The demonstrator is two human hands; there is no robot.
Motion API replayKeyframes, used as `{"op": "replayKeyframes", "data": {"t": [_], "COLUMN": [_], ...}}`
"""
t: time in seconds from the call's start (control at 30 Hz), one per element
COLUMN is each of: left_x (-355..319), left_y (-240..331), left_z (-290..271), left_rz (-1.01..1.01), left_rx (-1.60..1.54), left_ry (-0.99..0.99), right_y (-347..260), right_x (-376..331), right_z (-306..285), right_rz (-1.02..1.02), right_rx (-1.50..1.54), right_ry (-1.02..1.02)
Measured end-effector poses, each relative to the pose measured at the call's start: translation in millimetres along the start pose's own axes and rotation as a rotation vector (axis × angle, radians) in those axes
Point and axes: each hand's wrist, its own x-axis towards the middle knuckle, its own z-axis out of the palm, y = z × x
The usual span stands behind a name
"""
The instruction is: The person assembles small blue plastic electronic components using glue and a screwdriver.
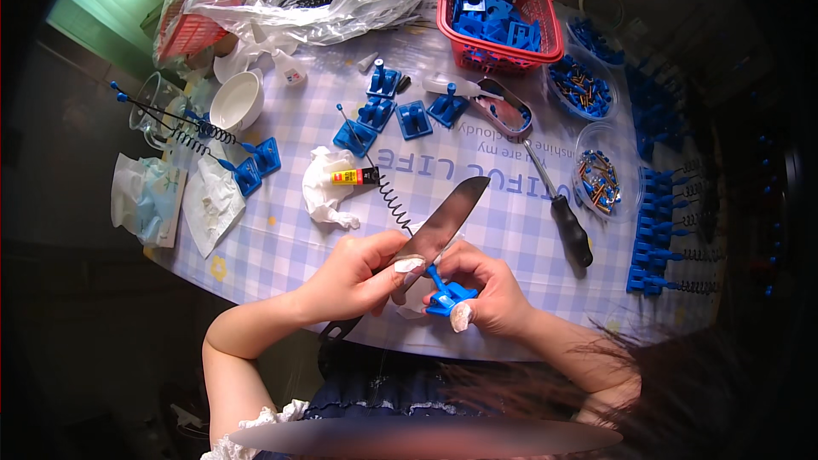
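My left hand (362, 273) is closed around the lower blade of a kitchen knife (452, 215), its tip pointing up and to the right. The knife's black handle (339, 329) shows below that hand at the table edge. White wrapping covers the left thumb tip. My right hand (494, 290), its thumb also wrapped, grips a blue plastic piece (452, 296) with a square base and a short stem. The stem's end is close to the left thumb and the blade; whether they touch is hard to tell. A dark coiled spring (392, 198) runs up behind the knife.
Crumpled tissue (325, 192) with a small glue tube (354, 176) lies beyond my left hand. Several blue bases (415, 119) stand mid-table. A screwdriver (569, 226), tubs of small parts (596, 183), a red basket (503, 53) and rows of blue pieces (652, 230) are on the right.
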Motion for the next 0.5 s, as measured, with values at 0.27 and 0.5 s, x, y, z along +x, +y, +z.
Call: {"op": "replayKeyframes", "data": {"t": [0.27,0.5], "left_x": [-3,-6], "left_y": [1,-5], "left_z": [5,6], "left_rz": [0.173,0.455], "left_rx": [0.303,0.563], "left_ry": [0.045,0.159], "right_y": [4,3], "right_x": [0,0], "right_z": [-3,2], "right_rz": [-0.039,-0.018], "right_rx": [-0.121,-0.102], "right_ry": [0.019,0.036]}}
